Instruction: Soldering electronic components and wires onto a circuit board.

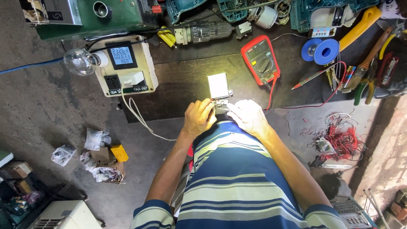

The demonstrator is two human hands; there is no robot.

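Silver and glaring under the light, one small flat rectangular module (218,85) lies at the near edge of the dark workbench (182,85), and we count just one of it. Our left hand (198,118) is curled nearly closed at its lower left corner, fingertips pinched around a thin red lead where it meets the connector end of the module. Our right hand (250,117) rests just beside it, on the module's lower right, fingers bent and drawn together over the connector; whether they actually grip anything there we cannot tell, since the glare washes it out. Behind the module sits one red multimeter (260,58), its red test wire running down toward our right hand. To the left stands one cream power meter box (126,66) with a lit digital display, and one clear glass light bulb (80,62) sticks out from its left side. One blue spool of solder (321,51) lies to the right of the multimeter, well apart from our hands. One tangle of red wire scraps (344,140) lies on the floor to our right, and one small yellow box (119,152) sits among crumpled plastic bags on the floor to our left.
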